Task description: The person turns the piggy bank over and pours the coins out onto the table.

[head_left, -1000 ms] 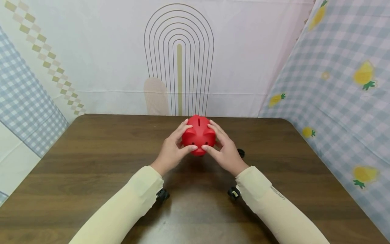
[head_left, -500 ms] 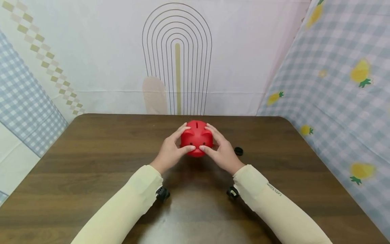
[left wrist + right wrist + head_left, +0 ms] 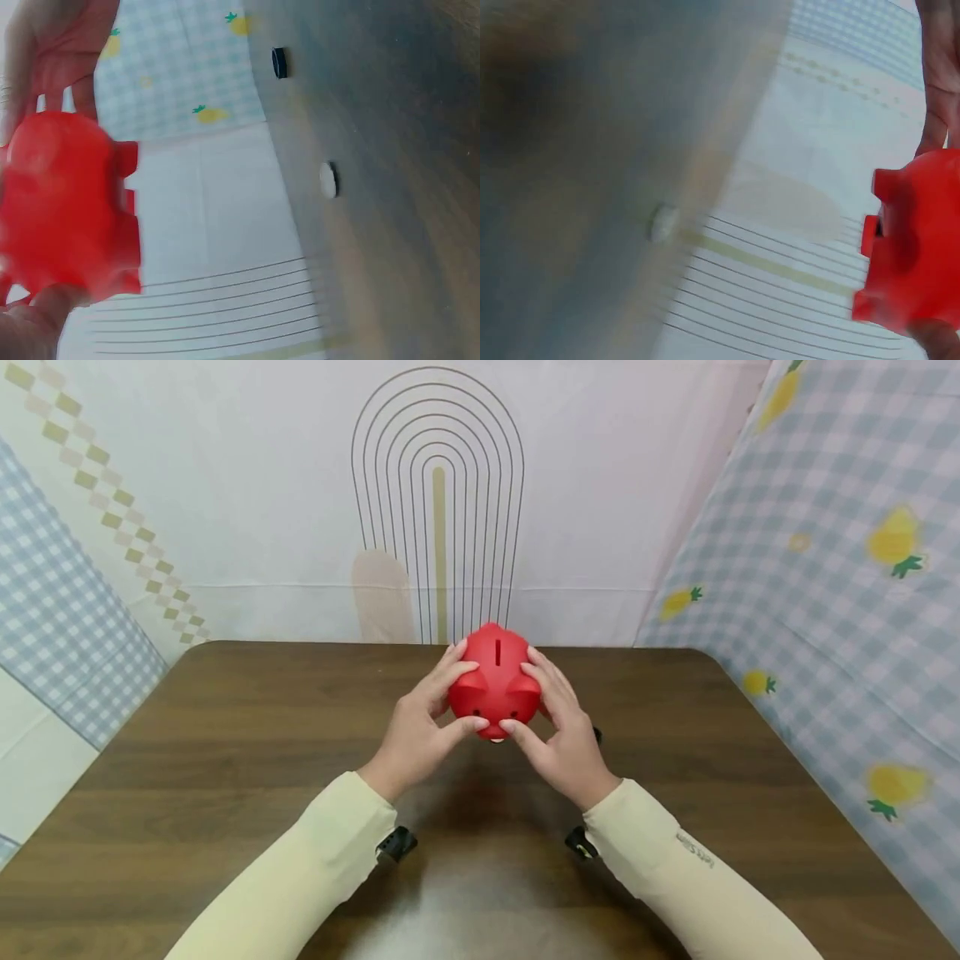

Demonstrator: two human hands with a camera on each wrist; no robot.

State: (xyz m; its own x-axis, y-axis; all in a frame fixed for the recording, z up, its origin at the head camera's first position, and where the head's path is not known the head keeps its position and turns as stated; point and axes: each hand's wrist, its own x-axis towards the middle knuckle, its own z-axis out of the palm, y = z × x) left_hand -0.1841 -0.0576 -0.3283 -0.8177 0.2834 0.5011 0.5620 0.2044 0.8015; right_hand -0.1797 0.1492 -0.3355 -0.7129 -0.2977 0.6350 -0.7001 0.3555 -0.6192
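Note:
Between my two hands is a red piggy bank (image 3: pixel 497 681), held up above the table with its coin slot on top and its snout toward me. My left hand (image 3: pixel 411 735) grips its left side, thumb by the snout. On the opposite side my right hand (image 3: pixel 567 739) grips it the same way. The wrist views show the bank's stubby feet off the tabletop. Below it a small whitish disc (image 3: pixel 328 180) lies on the table, mostly covered by the bank in the head view. A black round cap (image 3: pixel 280 63) lies farther right, largely behind my right hand in the head view.
The brown wooden table (image 3: pixel 225 760) ends at a far edge just behind the bank. A white patterned cloth (image 3: pixel 600 485) hangs behind it, and a blue checked cloth with yellow fruit (image 3: pixel 825 610) hangs along the right side.
Both hands dipped slightly with the piggy bank, then raised it, so it now looks larger and higher. The black cap came into fuller view and is mostly covered again.

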